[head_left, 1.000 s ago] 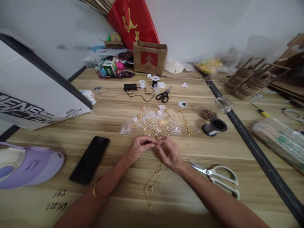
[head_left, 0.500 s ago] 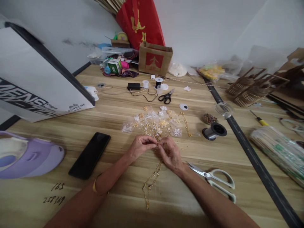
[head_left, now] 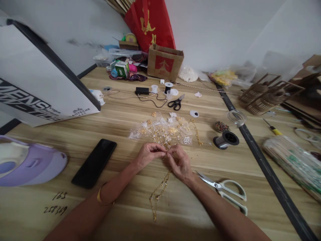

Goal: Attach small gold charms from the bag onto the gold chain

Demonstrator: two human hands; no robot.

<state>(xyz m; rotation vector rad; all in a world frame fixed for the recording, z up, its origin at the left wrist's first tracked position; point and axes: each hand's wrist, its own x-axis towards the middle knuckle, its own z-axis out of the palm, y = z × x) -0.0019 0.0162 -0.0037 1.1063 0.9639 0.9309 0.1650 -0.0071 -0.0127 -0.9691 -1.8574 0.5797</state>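
Note:
My left hand (head_left: pixel 149 155) and my right hand (head_left: pixel 180 163) meet fingertip to fingertip over the table, each in a pinch. What sits between the fingertips is too small to make out. A gold chain (head_left: pixel 158 196) with small charms trails from under my right hand toward me and lies on the wood. Just beyond my fingers spreads a pile of small gold and silver beads and charms (head_left: pixel 165 132), partly in clear plastic bags. Another short gold chain (head_left: pixel 196 132) lies right of the pile. White-handled scissors (head_left: pixel 223 187) rest beside my right forearm.
A black phone (head_left: pixel 94 163) and a purple visor cap (head_left: pixel 33 164) lie on the left, below a large white box (head_left: pixel 45 80). Black scissors (head_left: pixel 176 103) are behind the beads. A wire spool (head_left: pixel 225 140) and a bundle of sticks in plastic (head_left: pixel 292 164) stand right.
The view has shifted very slightly. Both hands keep the same pinch at the same spot, and the chain lies as before.

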